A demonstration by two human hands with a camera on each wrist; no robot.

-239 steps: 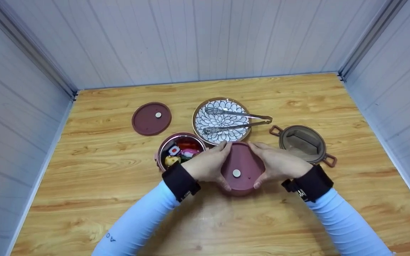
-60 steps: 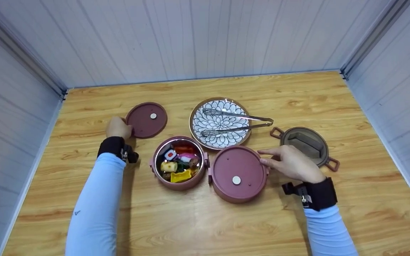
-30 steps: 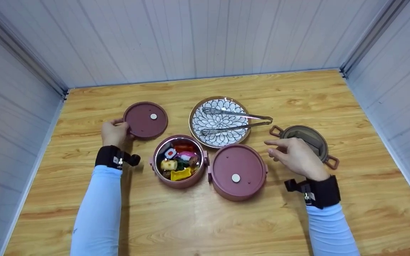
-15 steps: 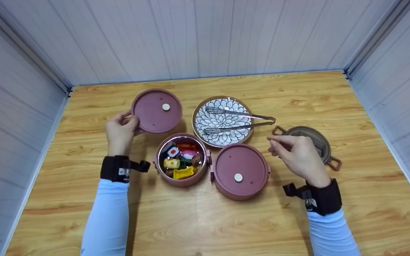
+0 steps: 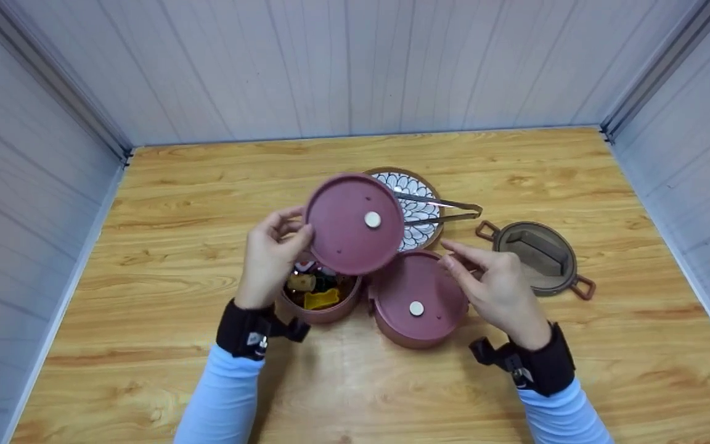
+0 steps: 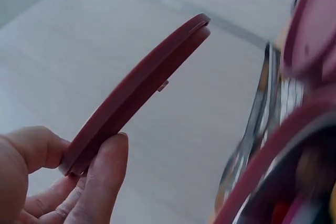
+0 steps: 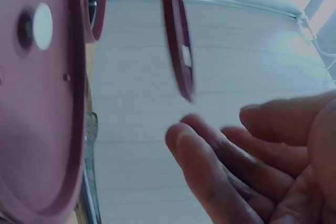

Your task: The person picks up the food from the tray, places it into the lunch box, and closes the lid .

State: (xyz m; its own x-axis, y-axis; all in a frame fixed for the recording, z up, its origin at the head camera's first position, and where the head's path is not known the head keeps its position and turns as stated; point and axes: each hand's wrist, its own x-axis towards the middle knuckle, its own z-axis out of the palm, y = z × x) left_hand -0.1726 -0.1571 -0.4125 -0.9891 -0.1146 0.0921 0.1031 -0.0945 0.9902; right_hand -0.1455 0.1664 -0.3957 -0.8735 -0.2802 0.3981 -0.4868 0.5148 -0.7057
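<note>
Pinched at its left edge by my left hand (image 5: 273, 259), a round dark-pink lid (image 5: 349, 240) with a white knob hangs above the table. It covers part of an uncovered pink pot (image 5: 329, 316) holding toy food, including a yellow piece (image 5: 322, 300). In the left wrist view the lid (image 6: 131, 90) appears nearly edge-on between thumb and fingers. A second pink pot, with its lid (image 5: 416, 283) on, stands just right of the first. My right hand (image 5: 497, 287) hovers at that pot's right side, fingers loosely bent and holding nothing; the right wrist view shows a gap between its thumb and fingers.
Behind the pots lies a flower-patterned plate (image 5: 420, 234), partly covered by the raised lid, with metal tongs (image 5: 447, 203) across it. At the right is a small brown two-handled dish (image 5: 537, 259). Pale panel walls (image 5: 355, 68) enclose the wooden table (image 5: 164, 246).
My left hand has picked the lid up from the table's left side and carried it right, over the open pot and plate. My right hand has let go of the lidded pot and stays near it.
</note>
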